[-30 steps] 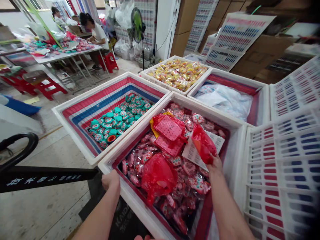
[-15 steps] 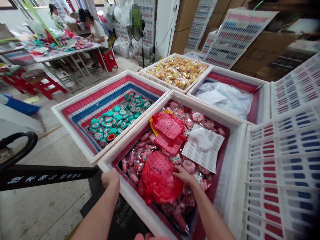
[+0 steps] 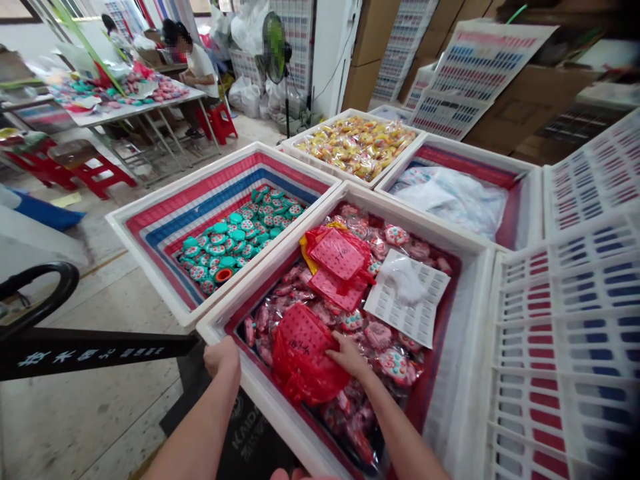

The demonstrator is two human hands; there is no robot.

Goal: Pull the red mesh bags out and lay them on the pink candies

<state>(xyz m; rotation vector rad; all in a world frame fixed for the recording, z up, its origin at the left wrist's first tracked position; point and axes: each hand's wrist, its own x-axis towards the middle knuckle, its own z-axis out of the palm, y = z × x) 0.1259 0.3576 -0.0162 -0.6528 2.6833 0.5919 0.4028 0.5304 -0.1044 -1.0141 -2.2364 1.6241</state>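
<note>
My left hand [image 3: 223, 357] is wrapped round the left corner rim of the near white crate [image 3: 465, 267]. Inside this crate lie many pink wrapped pieces [image 3: 379, 335]. My right hand [image 3: 349, 355], fingers spread, touches the right side of a red plastic bag [image 3: 307, 353] with a pink marked card showing through. A second red bag [image 3: 340, 253] with a similar card lies farther back. Right of it rests a white label sheet [image 3: 407, 297] with a small clear plastic piece on top.
Adjoining crates hold green pieces [image 3: 235, 240], yellow wrapped pieces [image 3: 355, 143] and a whitish plastic bag [image 3: 450, 193]. White perforated crates [image 3: 565, 347] stand at right, a black handle [image 3: 100, 350] at left. People sit at a littered table [image 3: 100, 117] behind, near a fan [image 3: 275, 47].
My right hand and the near red bag have shifted left, uncovering more pink pieces to the bag's right. My left hand stays on the crate rim.
</note>
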